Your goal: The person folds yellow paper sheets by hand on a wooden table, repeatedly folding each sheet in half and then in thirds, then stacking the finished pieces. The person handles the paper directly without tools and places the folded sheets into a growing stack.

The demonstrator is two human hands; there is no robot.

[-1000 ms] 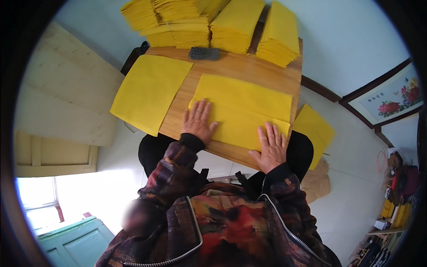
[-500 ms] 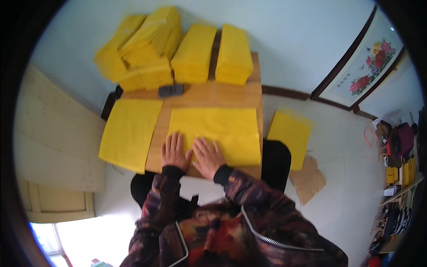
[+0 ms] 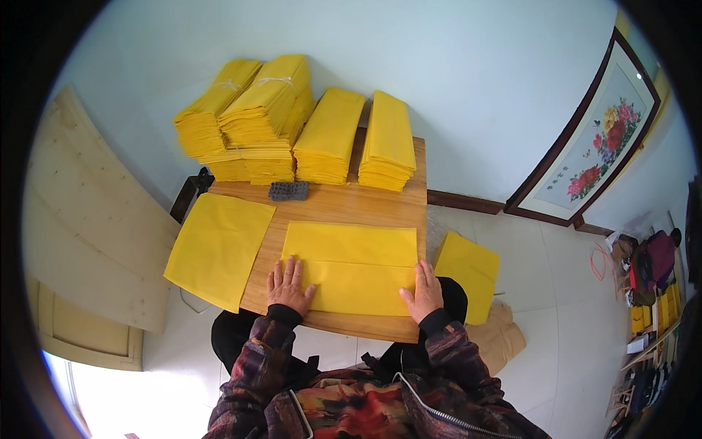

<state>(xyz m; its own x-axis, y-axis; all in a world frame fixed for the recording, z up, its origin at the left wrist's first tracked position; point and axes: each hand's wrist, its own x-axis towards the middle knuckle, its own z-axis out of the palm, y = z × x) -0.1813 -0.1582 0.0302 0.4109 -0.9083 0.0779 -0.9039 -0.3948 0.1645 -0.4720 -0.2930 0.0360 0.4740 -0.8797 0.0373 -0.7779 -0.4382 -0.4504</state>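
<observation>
A folded yellow paper sheet (image 3: 349, 289) lies flat on the wooden table (image 3: 248, 296) in front of me, with a line running across its middle. My left hand (image 3: 289, 287) rests at its left edge, fingers stretched out and thumb apart. At the right edge of the sheet is my right hand (image 3: 424, 291), palm down, its fingers straight and the thumb on the paper. Neither hand grips anything. To the left, a larger unfolded yellow sheet (image 3: 219, 249) hangs a little over the table's side.
Thick stacks of folded yellow paper, among them a tied bundle (image 3: 267, 99) and a right-hand stack (image 3: 387, 139), stand along the table's back. A dark grey block-like object (image 3: 289, 192) sits before them. Right of the table are yellow sheets (image 3: 468, 278) and brown paper (image 3: 497, 336).
My right hand has slid from beside the left hand to the sheet's right edge. The left hand stays at the left edge. The whole view has tilted upward.
</observation>
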